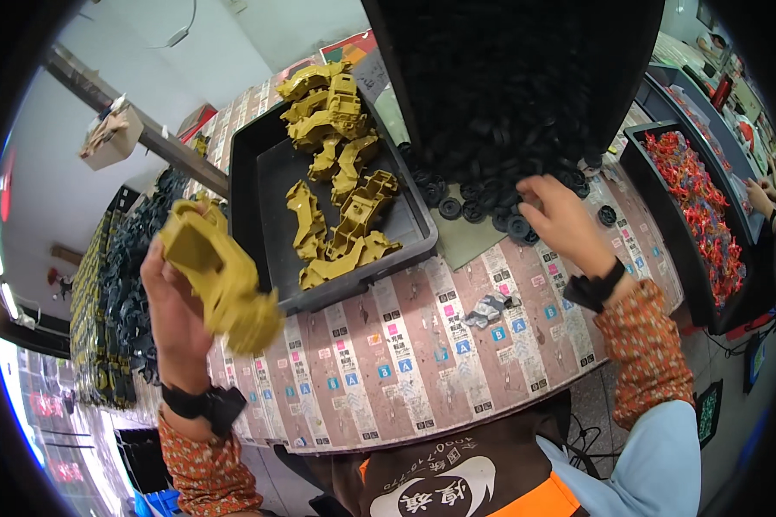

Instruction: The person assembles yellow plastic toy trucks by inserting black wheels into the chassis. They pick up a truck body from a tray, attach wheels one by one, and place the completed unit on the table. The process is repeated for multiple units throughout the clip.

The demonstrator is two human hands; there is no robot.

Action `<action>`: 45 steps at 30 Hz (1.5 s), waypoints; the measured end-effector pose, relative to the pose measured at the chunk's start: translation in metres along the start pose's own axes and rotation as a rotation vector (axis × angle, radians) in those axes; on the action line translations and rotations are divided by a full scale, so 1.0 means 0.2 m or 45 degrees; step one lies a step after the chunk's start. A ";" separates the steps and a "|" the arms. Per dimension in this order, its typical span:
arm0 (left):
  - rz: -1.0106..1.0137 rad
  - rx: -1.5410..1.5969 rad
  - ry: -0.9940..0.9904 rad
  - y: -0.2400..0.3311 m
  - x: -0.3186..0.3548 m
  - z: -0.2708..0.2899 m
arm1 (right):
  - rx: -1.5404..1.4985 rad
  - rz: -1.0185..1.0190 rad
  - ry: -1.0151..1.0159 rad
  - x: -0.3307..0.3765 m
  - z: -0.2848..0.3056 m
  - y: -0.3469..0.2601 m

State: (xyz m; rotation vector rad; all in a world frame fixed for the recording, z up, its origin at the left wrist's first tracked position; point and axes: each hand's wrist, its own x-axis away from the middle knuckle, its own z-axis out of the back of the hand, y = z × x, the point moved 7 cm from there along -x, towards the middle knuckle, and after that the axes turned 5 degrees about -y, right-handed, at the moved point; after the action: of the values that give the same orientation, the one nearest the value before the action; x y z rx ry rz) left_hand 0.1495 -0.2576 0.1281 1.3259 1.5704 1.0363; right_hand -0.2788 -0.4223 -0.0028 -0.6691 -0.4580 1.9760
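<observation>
My left hand (177, 302) is closed around a yellow plastic toy vehicle body (220, 276), held tilted above the table's left side. The body is slightly blurred, and part of my fingers is hidden behind it. At the edge of a heap of small black toy wheels (491, 194), my right hand (569, 224) reaches in with its fingers apart. Nothing shows between them. The wheels spill from a large dark bin (397, 77) lying with its mouth toward me. Between my hands stands a black tray (263, 198) with several more yellow vehicle bodies (366, 202).
Crumpled wrapping (490, 308) lies on the patterned table cover (405, 379). At right is a black crate (638, 151) of red and orange parts, with another person's hand (760, 198) beyond it. Stacked dark and yellow parts (116, 293) stand at far left.
</observation>
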 end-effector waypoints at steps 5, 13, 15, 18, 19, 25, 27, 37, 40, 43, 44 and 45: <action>0.371 0.601 -0.023 -0.34 0.38 -0.14 | 0.374 -0.035 -0.020 -0.16 -0.24 0.06; 0.592 0.386 0.146 -0.71 0.64 -0.35 | -0.197 0.109 -0.161 0.12 -0.06 -0.35; 0.598 0.398 0.167 -0.79 0.68 -0.38 | -0.303 0.272 -0.348 0.30 -0.09 -0.56; 0.629 0.464 0.085 -0.90 0.72 -0.45 | -0.463 0.316 -0.516 0.50 -0.17 -0.75; 0.643 0.443 0.036 -0.93 0.73 -0.47 | -0.505 0.361 -0.509 0.54 -0.19 -0.80; 0.520 0.233 0.032 -0.96 0.76 -0.57 | -0.588 0.341 -0.468 0.63 -0.29 -0.86; 0.439 0.113 0.044 -1.00 0.78 -0.54 | -0.648 0.306 -0.484 0.64 -0.30 -0.87; 0.414 -0.098 0.042 -1.00 0.84 -0.53 | -1.226 -0.153 -0.576 0.73 -0.42 -0.81; 0.431 -0.058 0.038 -1.03 0.86 -0.52 | -1.108 -0.121 -0.476 0.73 -0.41 -0.81; 0.443 -0.019 0.042 -1.04 0.86 -0.53 | -1.042 -0.090 -0.513 0.73 -0.39 -0.83; 0.446 -0.005 0.047 -1.03 0.86 -0.53 | -1.020 -0.066 -0.489 0.73 -0.39 -0.84; 0.425 -0.044 0.037 -1.03 0.86 -0.54 | -0.996 -0.043 -0.463 0.74 -0.39 -0.84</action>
State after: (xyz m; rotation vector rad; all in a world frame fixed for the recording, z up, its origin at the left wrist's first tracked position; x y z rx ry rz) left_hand -0.0371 -0.1191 -0.0436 1.5900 1.3728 1.2827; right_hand -0.1729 -0.2107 -0.0057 -0.7541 -1.4955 1.8604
